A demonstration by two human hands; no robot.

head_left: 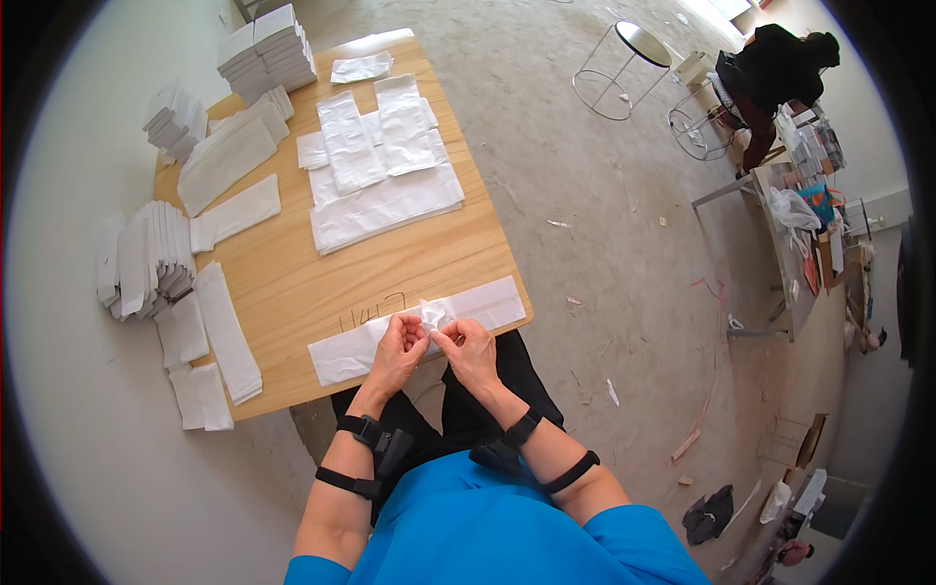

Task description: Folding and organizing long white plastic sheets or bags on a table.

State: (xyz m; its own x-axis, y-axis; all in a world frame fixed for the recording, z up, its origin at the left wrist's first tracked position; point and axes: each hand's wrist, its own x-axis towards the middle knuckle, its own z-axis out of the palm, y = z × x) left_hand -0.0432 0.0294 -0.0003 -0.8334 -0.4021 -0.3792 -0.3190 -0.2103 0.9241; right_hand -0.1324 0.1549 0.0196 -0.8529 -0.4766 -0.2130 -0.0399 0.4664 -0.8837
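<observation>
At the near edge of the wooden table, my left hand (400, 353) and my right hand (468, 353) are close together. Their thumbs and fingertips pinch a small, crumpled, thin white piece (435, 313), which may be paper or film; its kind is unclear. Under it, a long flat white strip (341, 355) lies along the edge, partly covered by my hands. Just beyond the strip are dark handwritten marks on the wood. Farther up the table, folded white sheets or bags (385, 207) lie in a layered pile, with a smaller folded white packet (362, 67) behind them.
White flat pieces (231, 336) and stacked white boxes (268, 57) line the table's left side by the wall. A round-topped stool (642, 45) stands on the littered concrete floor. At the far right, another person (780, 73) bends over a cluttered table (780, 244).
</observation>
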